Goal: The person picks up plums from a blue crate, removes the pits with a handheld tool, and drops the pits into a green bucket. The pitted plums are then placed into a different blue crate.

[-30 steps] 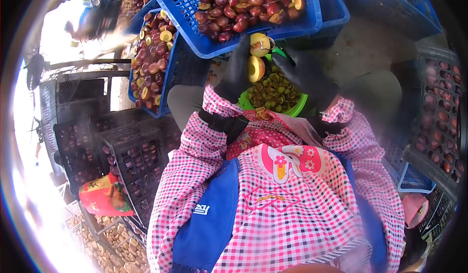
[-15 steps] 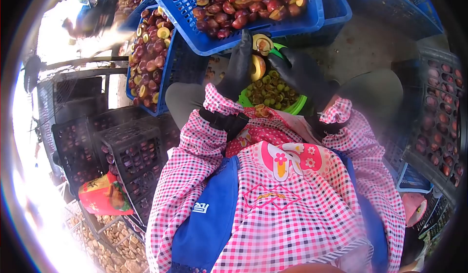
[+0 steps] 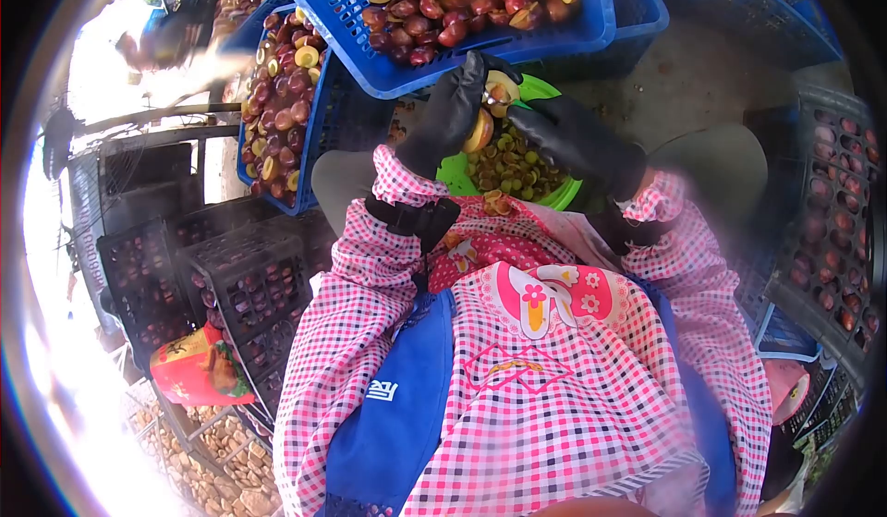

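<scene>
My left hand (image 3: 451, 115), in a black glove, is closed on a plum half (image 3: 500, 88) with pale flesh facing up. A second plum half (image 3: 479, 133) is also held at its palm side. My right hand (image 3: 577, 145), gloved in black too, grips a small green-handled tool (image 3: 521, 105). Its metal tip touches the cut face of the upper plum half; the tool's exact kind is partly hidden by my fingers. Below both hands, a bright green basin (image 3: 456, 177) holds many brownish-green plum pits (image 3: 517, 168). A scrap of plum (image 3: 496, 203) lies at its near edge.
Ahead stands a blue crate (image 3: 370, 72) heaped with plum halves (image 3: 462, 9). Another blue crate (image 3: 319, 138) of halves is at left. Black crates (image 3: 249, 281) of whole plums stand at left, and one more black crate (image 3: 804, 203) at right. A red bag (image 3: 199, 369) hangs lower left.
My right hand has turned, and the metal tip now shows against the upper plum half. Both hands have shifted slightly; the left still holds the two halves.
</scene>
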